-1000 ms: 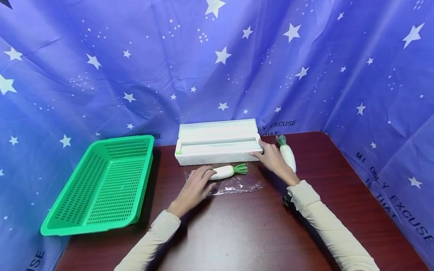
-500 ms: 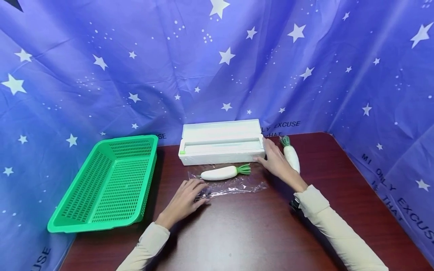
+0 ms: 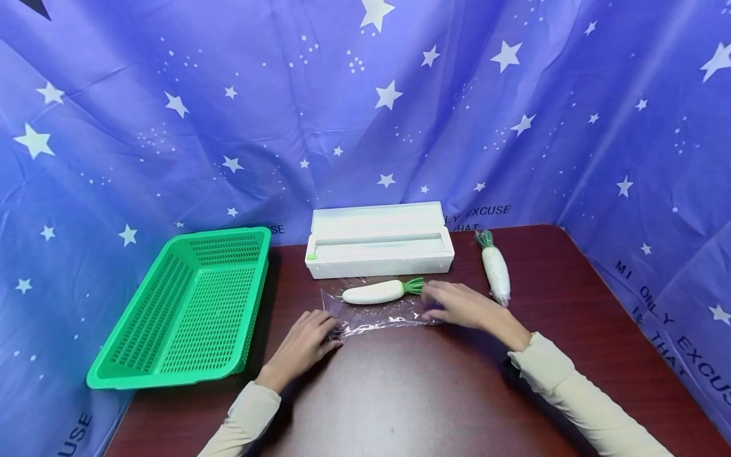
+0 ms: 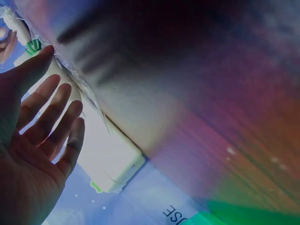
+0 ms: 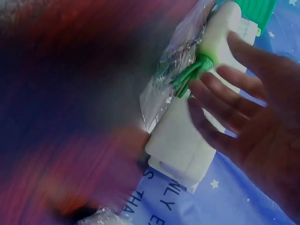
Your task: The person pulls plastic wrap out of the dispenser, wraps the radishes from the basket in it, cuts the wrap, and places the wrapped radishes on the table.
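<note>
A white radish [image 3: 372, 292] with a green leafy top lies on a sheet of clear cling film [image 3: 374, 322], in front of a white cling film box [image 3: 379, 264] whose lid stands up. My left hand [image 3: 302, 343] is at the film's front left corner, its fingers loosely bent with nothing gripped. By the film's right end and the radish's green top is my right hand [image 3: 459, 306]. In the right wrist view its fingers [image 5: 225, 101] are spread and relaxed, overlapping the box and holding nothing.
A green plastic basket [image 3: 245, 304] stands at the left of the dark red table [image 3: 394, 393]. Another white radish, wrapped in film [image 3: 495, 273], lies at the back right. A blue curtain with stars [image 3: 365, 127] surrounds the table's back and sides.
My left hand has let go of the radish and moved down to the film's front left corner. The right hand has left the box's right end and come forward to the film's right side.
</note>
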Available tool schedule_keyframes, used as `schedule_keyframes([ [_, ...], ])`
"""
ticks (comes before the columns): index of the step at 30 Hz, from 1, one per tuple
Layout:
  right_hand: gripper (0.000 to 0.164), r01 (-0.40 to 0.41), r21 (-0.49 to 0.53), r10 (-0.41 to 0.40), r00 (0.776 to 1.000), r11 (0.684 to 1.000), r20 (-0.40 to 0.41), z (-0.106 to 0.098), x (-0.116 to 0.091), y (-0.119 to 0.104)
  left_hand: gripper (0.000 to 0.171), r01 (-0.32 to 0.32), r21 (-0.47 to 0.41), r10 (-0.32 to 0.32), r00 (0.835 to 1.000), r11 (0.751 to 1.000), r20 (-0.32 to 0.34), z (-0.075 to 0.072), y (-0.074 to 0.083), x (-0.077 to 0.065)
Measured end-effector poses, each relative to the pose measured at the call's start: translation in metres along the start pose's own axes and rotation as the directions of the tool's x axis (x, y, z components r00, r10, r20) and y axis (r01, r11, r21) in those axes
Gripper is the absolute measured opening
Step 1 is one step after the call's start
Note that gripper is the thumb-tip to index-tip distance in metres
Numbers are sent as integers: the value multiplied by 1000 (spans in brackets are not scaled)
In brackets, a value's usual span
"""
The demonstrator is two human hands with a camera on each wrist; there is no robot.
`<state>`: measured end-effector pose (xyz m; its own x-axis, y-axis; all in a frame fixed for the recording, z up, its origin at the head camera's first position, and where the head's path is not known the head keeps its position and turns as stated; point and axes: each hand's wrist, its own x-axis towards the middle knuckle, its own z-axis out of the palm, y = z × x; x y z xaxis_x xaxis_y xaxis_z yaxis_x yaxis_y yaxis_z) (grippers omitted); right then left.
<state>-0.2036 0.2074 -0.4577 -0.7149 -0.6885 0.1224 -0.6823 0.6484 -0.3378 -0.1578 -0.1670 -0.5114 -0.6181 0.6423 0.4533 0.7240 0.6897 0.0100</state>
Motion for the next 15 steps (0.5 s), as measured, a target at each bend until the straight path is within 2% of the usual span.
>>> schedule_keyframes([
  [2, 25, -54, 27, 51, 993, 998, 107, 0, -3, -1, 30, -14, 3, 14, 1000, 1000, -6, 0, 0, 0],
  [5, 28, -81, 25, 76, 982, 996, 174, 2, -7, -2, 24, -23, -3, 23, 1000, 1000, -14, 0, 1, 0],
  [9, 29, -37, -3, 37, 987, 999, 157, 4, -10, -3, 20, -16, 8, 16, 1000, 1000, -6, 0, 1, -1],
  [13, 21, -17, 14, 15, 989, 1000, 148, 5, -11, -5, 19, -7, 29, 6, 1000, 1000, 10, -2, 0, -1],
  [15, 21, -6, 33, 1, 989, 999, 149, 6, -11, -5, 19, -4, 39, 4, 1000, 999, -6, -3, -1, -2],
])
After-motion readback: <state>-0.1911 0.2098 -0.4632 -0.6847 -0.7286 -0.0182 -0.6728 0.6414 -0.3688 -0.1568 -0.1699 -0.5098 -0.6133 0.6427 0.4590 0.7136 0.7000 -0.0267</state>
